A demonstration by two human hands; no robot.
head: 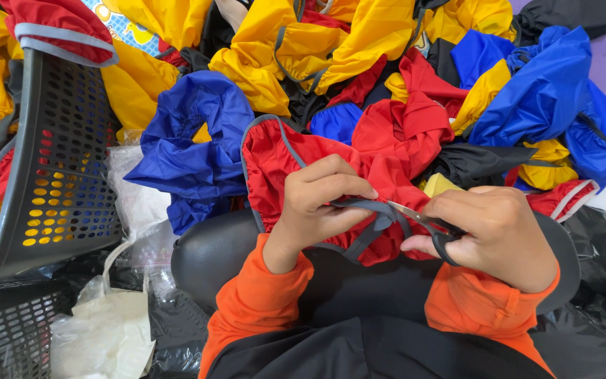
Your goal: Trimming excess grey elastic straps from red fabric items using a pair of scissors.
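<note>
Head view: the left hand [317, 203] pinches the grey elastic strap [376, 217] of a red garment [296, 158] lying just above the person's lap, its grip closed on the strap. The right hand [499, 235] has its grip clamped on small scissors [422, 219] — fingers through the dark handles, blades together or nearly so. The scissors' long axis runs almost level, tip pointing left and slightly up at the strap. Behind lies a pile of blue, yellow, red and black garments [401, 63] — a dark perforated basket [64, 161] stands at the left.
</note>
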